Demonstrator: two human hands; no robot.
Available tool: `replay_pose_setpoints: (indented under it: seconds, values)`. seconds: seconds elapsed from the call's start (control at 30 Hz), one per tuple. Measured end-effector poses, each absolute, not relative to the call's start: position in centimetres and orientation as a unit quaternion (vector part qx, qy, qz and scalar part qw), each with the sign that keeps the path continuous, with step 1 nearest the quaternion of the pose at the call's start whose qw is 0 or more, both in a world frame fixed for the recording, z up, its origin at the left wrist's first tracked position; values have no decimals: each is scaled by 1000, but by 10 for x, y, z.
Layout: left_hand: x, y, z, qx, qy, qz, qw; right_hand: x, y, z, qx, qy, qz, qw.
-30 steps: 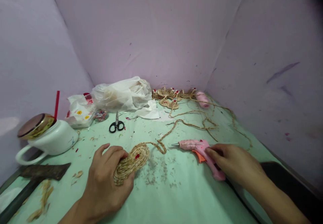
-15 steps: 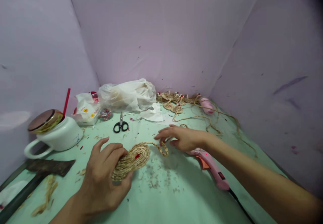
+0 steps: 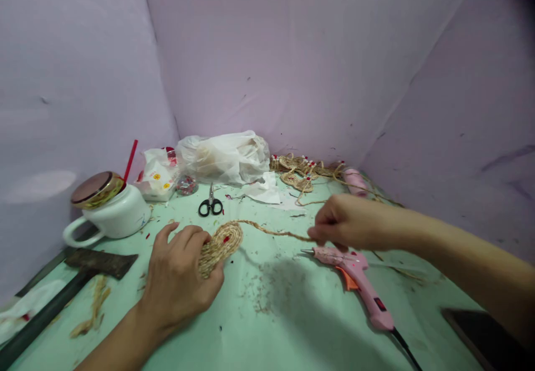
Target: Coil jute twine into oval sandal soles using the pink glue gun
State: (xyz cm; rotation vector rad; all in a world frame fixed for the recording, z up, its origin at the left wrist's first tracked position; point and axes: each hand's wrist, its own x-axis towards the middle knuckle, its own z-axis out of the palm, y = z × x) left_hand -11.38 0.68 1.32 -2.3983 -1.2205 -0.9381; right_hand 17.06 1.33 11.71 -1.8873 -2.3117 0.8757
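Note:
My left hand [image 3: 179,273] lies on the green table [image 3: 276,326] with its fingers curled over a flat coiled mat of jute rope [image 3: 220,241], pressing it down. From the coil a loose strand of rope [image 3: 271,230] runs right, pulled nearly straight. My right hand [image 3: 346,223] pinches that strand, raised a little above the table. Just below my right hand lies a pink glue gun [image 3: 359,276] with an orange trigger, its nozzle pointing left, untouched.
Black scissors [image 3: 210,206] lie behind the coil. A white mug with a gold lid [image 3: 108,209] and a hatchet [image 3: 83,276] are at the left. Plastic bags [image 3: 221,156], finished rope pieces [image 3: 298,173] and a pink spool [image 3: 355,179] line the back. Purple walls enclose the table.
My right hand left the glue gun, reached to the rope's loose loop, then drew the strand out straight to the right. My left hand stayed on the coil.

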Motion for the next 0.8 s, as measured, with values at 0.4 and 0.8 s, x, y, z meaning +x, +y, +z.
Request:
replay_pose_setpoints:
  seconds: [0.4,0.8]
  values:
    - [-102,-6,3,-801,-446,-397,35,79,-75,6,-675,-640,341,133]
    - [-101,-11,9,-839,-373,-387,88,107,-16,23,-551,-519,480,444]
